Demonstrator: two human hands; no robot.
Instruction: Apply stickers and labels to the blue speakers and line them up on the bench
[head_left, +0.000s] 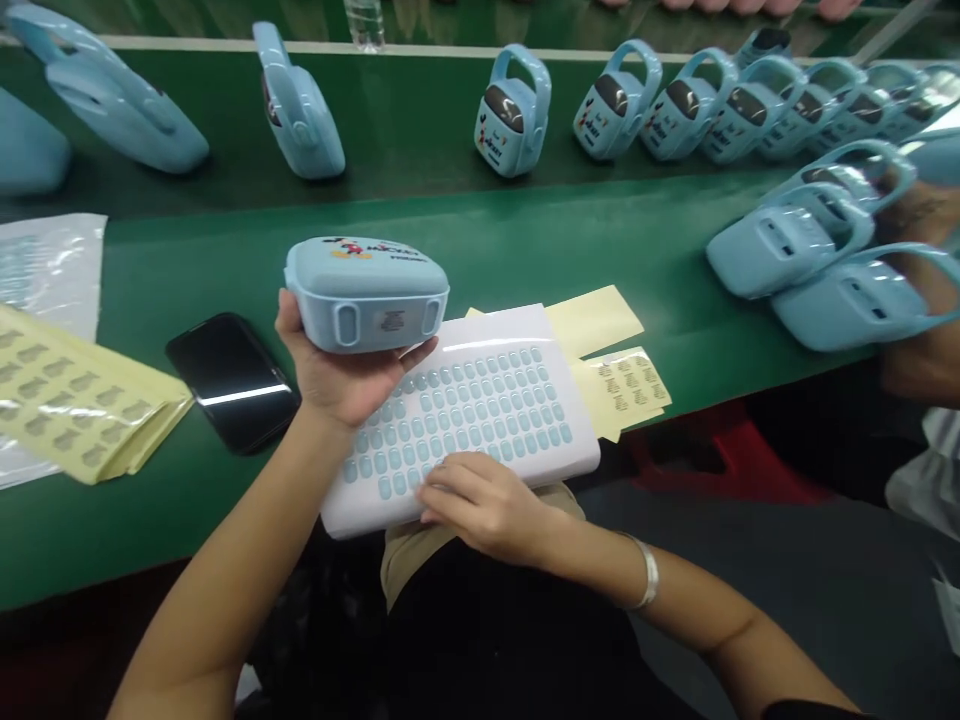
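My left hand [341,375] holds up a light blue plastic speaker-like device [367,285] with a cartoon print on its front. Its underside faces me and shows a small grey label and two oval recesses, the left of which looks covered by a pad. Below it lies a white sheet [536,330] with rows of small pale blue oval pads [480,415]; some places in the rows are bare. At the sheet's near edge, my right hand [491,505] has its fingertips pinched together over the bottom row. Whether a pad is between them is hidden.
A black phone [234,382] and yellow sticker sheets [82,400] lie at left. More sticker sheets [630,385] stick out right of the white sheet. Several blue devices [514,125] with handles line the back. At right, a co-worker's arm [922,290] is beside more devices [772,245].
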